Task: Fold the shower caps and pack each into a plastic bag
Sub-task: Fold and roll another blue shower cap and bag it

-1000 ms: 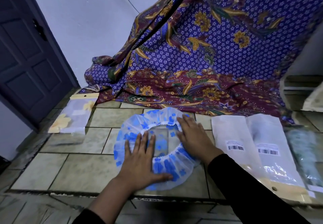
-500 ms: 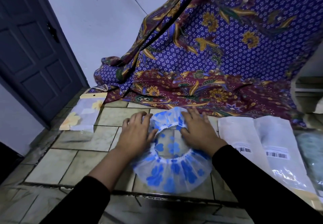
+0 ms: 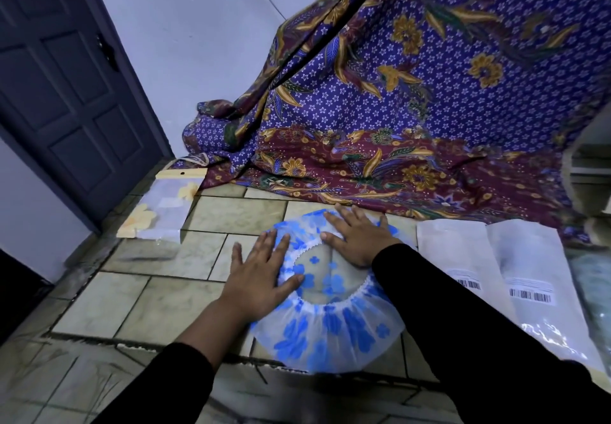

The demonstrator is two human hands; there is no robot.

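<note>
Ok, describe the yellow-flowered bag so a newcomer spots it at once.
Start at the dark door on the left; on the tiled floor beside its foot lies the yellow-flowered bag, left of the blue shower cap. Unlike the two white barcoded bags on the right, it shows yellow flowers and a pale yellow top strip.

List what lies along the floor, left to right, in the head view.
yellow-flowered bag → left hand → right hand → white barcode bag → second white barcode bag
</note>
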